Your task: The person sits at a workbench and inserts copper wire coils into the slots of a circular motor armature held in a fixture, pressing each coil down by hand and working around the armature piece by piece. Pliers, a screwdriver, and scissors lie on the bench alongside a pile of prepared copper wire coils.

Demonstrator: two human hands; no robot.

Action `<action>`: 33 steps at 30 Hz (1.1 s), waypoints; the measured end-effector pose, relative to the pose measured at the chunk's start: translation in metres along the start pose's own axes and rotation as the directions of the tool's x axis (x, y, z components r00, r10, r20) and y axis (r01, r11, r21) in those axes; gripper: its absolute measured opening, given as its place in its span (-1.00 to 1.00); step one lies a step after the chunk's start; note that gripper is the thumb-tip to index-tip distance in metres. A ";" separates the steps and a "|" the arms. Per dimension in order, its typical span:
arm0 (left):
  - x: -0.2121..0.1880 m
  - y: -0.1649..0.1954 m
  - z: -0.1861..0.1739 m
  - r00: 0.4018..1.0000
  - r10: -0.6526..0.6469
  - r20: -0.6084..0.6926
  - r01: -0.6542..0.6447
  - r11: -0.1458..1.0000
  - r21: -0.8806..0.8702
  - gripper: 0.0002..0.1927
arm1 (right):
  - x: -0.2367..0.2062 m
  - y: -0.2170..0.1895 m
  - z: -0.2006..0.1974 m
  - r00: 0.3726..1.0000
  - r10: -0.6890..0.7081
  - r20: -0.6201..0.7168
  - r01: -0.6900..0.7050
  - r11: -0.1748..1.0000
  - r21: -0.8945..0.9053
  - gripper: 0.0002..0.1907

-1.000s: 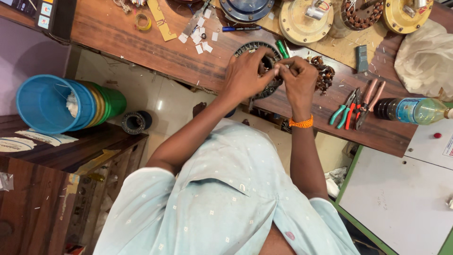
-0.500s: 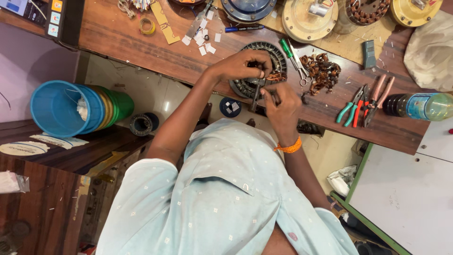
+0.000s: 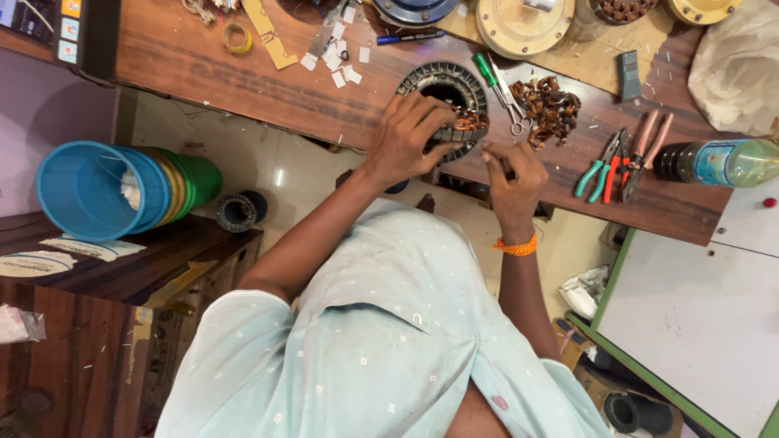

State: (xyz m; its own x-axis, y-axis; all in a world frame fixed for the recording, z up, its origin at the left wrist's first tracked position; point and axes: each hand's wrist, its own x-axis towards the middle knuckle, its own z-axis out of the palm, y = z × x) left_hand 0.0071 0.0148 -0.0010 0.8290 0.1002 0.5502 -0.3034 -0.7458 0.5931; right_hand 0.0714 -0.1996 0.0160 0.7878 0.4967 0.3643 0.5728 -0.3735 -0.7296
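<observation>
A dark ring-shaped motor stator (image 3: 445,85) with copper windings lies on the wooden tabletop (image 3: 243,77), close to its near edge. The left hand (image 3: 406,138) lies over the ring's near side, fingers curled and clamped on its rim, so that part of the ring is hidden under the palm. The right hand (image 3: 513,180) is just beside the ring on its right, at the tabletop's edge, fingers pinched together; it seems to grip something thin, but what it is cannot be made out from this view. The two hands are close yet apart. Past the ring lie a green-handled screwdriver (image 3: 487,70) and small scissors (image 3: 510,105), and next to them a heap of loose copper coils (image 3: 550,104). Farther right lie pliers (image 3: 618,158) with green and red handles, then a plastic bottle (image 3: 714,162) on its side. White paper scraps (image 3: 341,57) lie scattered left of the ring. Round motor covers (image 3: 519,28) along the far side are cut off by the top of the frame. Stacked blue and green buckets (image 3: 122,191) lie on their side, below the tabletop.
</observation>
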 end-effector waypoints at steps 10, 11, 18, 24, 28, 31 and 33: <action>-0.005 0.003 0.010 0.997 -0.018 -0.078 0.021 0.999 0.036 -0.56 | 0.049 -0.012 0.002 0.997 -0.034 0.067 0.038 0.998 -0.058 -0.90; -0.004 0.003 0.008 0.997 -0.014 -0.073 0.017 0.999 0.038 -0.55 | 0.054 -0.010 0.005 0.996 -0.032 0.079 0.038 0.997 -0.073 -0.90; 0.025 0.014 0.008 0.893 -0.442 0.082 0.447 0.893 -0.058 -0.61 | 0.085 0.000 0.019 0.993 -0.003 0.115 0.012 0.997 -0.079 -0.90; 0.044 0.000 0.016 0.861 -0.462 0.211 0.503 0.832 -0.233 -0.79 | 0.085 -0.016 0.018 0.999 0.001 0.040 0.002 0.998 -0.056 -0.88; 0.042 -0.033 -0.005 0.863 -0.203 0.463 0.473 0.649 -0.596 -0.84 | 0.060 -0.031 0.008 0.991 -0.031 0.133 0.030 1.000 0.007 -0.88; 0.046 -0.044 -0.012 0.879 -0.031 0.476 0.376 0.657 -0.653 -0.86 | 0.036 -0.039 0.014 0.989 -0.023 0.147 0.033 0.997 -0.065 -0.86; 0.050 -0.046 -0.012 0.876 0.013 0.482 0.342 0.687 -0.641 -0.86 | 0.024 -0.038 0.021 0.996 -0.017 0.091 0.022 0.998 -0.053 -0.86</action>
State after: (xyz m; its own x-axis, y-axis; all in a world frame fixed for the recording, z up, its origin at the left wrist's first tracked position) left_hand 0.0565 0.0623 0.0062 0.9487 -0.2397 0.2063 -0.2257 -0.0564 0.9726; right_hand 0.0636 -0.1569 0.0401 0.7543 0.5719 0.3222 0.6009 -0.4039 -0.6898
